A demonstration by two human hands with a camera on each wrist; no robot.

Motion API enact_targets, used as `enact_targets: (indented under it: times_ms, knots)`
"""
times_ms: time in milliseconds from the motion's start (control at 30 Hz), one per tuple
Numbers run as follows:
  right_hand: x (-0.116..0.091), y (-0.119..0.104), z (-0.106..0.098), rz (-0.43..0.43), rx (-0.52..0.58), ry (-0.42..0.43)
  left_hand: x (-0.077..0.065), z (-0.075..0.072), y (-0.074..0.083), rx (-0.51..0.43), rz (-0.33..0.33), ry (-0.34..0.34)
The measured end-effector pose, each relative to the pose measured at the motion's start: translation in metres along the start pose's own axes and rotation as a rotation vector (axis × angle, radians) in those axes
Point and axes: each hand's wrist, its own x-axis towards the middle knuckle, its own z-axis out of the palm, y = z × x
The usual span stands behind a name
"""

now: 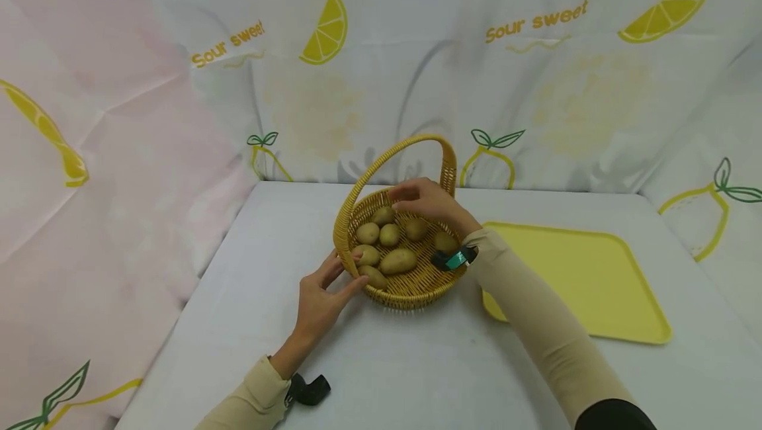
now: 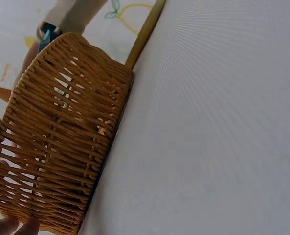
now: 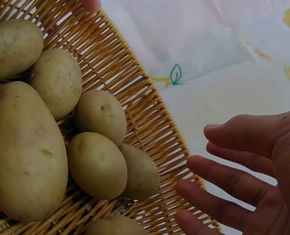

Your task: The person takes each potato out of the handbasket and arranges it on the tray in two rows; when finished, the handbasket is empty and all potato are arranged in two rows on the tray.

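Potatoes (image 1: 397,260) fill basket (image 1: 411,288); left hand (image 1: 321,298) braces its rim, right hand (image 1: 425,202) hovers, fingers spread.

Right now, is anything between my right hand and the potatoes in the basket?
Nothing visible blocks it. The right hand hovers open over the far side of the basket, already under the arch of its handle, with the potatoes lying uncovered just below the fingers. The left hand touches the basket's near rim.

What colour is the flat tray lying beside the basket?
The tray is plain pale yellow with no pattern, and it shows best in the head view, to the right of the wicker basket.
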Motion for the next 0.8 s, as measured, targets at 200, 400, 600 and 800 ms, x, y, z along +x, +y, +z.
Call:
enact_targets:
  times_ms: [200, 400, 600, 800]
  knots:
    - [0.010, 0.008, 0.007, -0.006, -0.007, -0.021, -0.001, 0.000, -0.001, 0.010, -0.003, -0.004]
    - [0.018, 0.017, 0.011, -0.045, -0.078, -0.069, -0.002, 0.000, -0.001, 0.027, 0.000, -0.003]
    - [0.022, 0.018, 0.016, -0.030, -0.226, -0.087, -0.003, -0.001, -0.009, 0.041, -0.008, 0.000]
    - [0.024, 0.017, 0.020, -0.041, -0.294, -0.101, -0.007, 0.000, -0.030, 0.100, 0.005, 0.027]
